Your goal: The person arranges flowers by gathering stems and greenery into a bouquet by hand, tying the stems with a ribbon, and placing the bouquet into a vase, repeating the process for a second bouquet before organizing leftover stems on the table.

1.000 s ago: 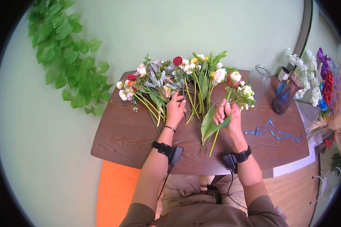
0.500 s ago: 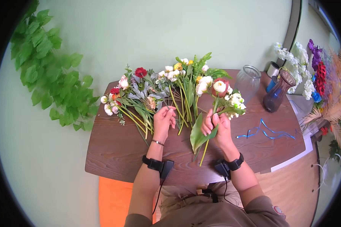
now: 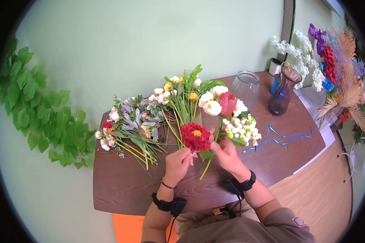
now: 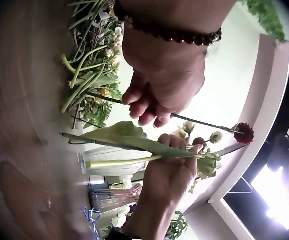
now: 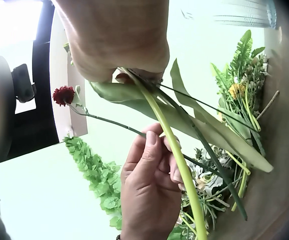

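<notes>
My left hand (image 3: 178, 165) pinches the thin dark stem of a red flower (image 3: 195, 137) with a yellow centre. Its bloom faces up in the head view, and the stem runs on past the fingers in the left wrist view. Beside it, my right hand (image 3: 229, 156) grips a small bunch by its stems: a white bloom (image 3: 212, 108), a dusky red bloom (image 3: 228, 105) and a cluster of white-and-green buds (image 3: 242, 128). A broad leaf (image 5: 219, 140) and a thick light-green stem (image 5: 170, 140) hang below that grip. The red flower overlaps the bunch's left side in the head view.
Several flowers with grey leaves (image 3: 136, 120) lie on the wooden table (image 3: 207, 194) at left, and yellow and white ones (image 3: 162, 96) lie behind my hands. At right are a clear glass vase (image 3: 246, 90), a purple vase (image 3: 282, 97) and blue ribbon (image 3: 286, 141).
My left hand has drawn the red flower out of the pile and brought it toward me, beside the bunch. The right hand keeps its hold; the head view has swung right.
</notes>
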`<act>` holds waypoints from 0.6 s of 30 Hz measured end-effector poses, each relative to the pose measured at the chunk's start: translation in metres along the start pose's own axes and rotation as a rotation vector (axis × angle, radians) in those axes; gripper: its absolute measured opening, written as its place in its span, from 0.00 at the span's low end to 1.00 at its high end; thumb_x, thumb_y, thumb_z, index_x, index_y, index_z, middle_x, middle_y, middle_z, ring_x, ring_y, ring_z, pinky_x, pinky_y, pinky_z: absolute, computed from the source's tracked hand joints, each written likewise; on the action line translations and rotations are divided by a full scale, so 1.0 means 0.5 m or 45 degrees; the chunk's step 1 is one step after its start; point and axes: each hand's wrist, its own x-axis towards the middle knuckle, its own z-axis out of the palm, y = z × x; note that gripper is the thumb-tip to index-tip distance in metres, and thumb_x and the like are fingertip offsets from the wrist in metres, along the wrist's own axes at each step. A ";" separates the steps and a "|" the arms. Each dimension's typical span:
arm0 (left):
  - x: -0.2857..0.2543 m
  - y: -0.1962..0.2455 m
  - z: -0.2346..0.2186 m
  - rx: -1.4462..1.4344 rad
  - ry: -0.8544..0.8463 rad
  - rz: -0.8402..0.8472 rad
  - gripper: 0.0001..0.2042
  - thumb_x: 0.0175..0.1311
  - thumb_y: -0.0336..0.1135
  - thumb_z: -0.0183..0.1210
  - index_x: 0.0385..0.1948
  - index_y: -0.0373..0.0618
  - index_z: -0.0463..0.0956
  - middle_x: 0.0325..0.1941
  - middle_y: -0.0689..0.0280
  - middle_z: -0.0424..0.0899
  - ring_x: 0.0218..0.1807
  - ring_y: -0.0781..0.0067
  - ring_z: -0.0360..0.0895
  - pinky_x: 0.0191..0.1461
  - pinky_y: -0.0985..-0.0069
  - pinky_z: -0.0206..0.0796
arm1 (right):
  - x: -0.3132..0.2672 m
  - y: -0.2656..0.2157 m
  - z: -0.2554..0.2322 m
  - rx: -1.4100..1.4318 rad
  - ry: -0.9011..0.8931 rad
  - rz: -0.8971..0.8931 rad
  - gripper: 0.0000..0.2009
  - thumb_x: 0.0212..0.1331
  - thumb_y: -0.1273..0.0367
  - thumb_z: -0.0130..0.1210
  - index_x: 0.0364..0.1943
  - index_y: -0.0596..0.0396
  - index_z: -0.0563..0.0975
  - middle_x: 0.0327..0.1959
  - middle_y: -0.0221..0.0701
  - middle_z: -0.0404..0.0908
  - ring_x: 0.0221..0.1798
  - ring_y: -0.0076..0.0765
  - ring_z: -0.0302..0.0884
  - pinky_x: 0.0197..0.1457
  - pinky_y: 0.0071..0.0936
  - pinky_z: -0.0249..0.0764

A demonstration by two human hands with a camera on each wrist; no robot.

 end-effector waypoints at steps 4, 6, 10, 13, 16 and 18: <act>-0.003 -0.002 0.003 0.215 -0.131 0.210 0.09 0.56 0.19 0.52 0.38 0.37 0.76 0.26 0.61 0.80 0.20 0.72 0.76 0.24 0.78 0.67 | -0.019 0.003 -0.004 -0.098 -0.035 0.145 0.16 0.59 0.68 0.57 0.49 0.58 0.71 0.39 0.27 0.74 0.38 0.24 0.70 0.40 0.26 0.70; -0.002 0.007 0.005 0.267 -0.104 0.298 0.10 0.55 0.19 0.53 0.38 0.37 0.77 0.27 0.60 0.80 0.19 0.70 0.76 0.24 0.77 0.67 | -0.018 0.017 -0.020 -0.439 -0.259 0.112 0.11 0.57 0.69 0.58 0.43 0.56 0.76 0.45 0.30 0.77 0.38 0.27 0.74 0.37 0.27 0.72; -0.003 -0.003 0.007 0.244 -0.123 0.210 0.09 0.54 0.20 0.53 0.37 0.37 0.76 0.27 0.58 0.79 0.21 0.66 0.77 0.25 0.73 0.67 | -0.024 0.022 -0.021 -1.145 -0.362 -0.551 0.11 0.57 0.67 0.54 0.43 0.51 0.78 0.49 0.32 0.76 0.49 0.38 0.74 0.53 0.33 0.70; -0.004 -0.003 0.005 0.456 -0.090 0.371 0.08 0.53 0.20 0.54 0.35 0.36 0.77 0.27 0.57 0.78 0.24 0.59 0.78 0.28 0.70 0.68 | -0.044 0.032 -0.022 -1.167 -0.337 -0.323 0.17 0.59 0.67 0.48 0.53 0.48 0.72 0.53 0.34 0.73 0.56 0.39 0.70 0.61 0.35 0.64; -0.028 -0.064 0.010 0.582 -0.148 0.437 0.12 0.56 0.21 0.52 0.43 0.39 0.74 0.38 0.56 0.80 0.38 0.58 0.80 0.39 0.68 0.71 | -0.053 0.041 -0.037 -1.215 -0.490 -0.467 0.20 0.60 0.69 0.51 0.58 0.52 0.67 0.56 0.34 0.71 0.58 0.34 0.68 0.63 0.30 0.63; -0.057 -0.120 0.014 0.327 -0.195 0.067 0.15 0.65 0.29 0.45 0.53 0.43 0.66 0.53 0.56 0.74 0.52 0.56 0.75 0.54 0.62 0.69 | -0.062 0.141 -0.066 -1.211 -0.441 -0.256 0.24 0.64 0.68 0.45 0.64 0.50 0.56 0.61 0.36 0.64 0.60 0.39 0.65 0.65 0.37 0.62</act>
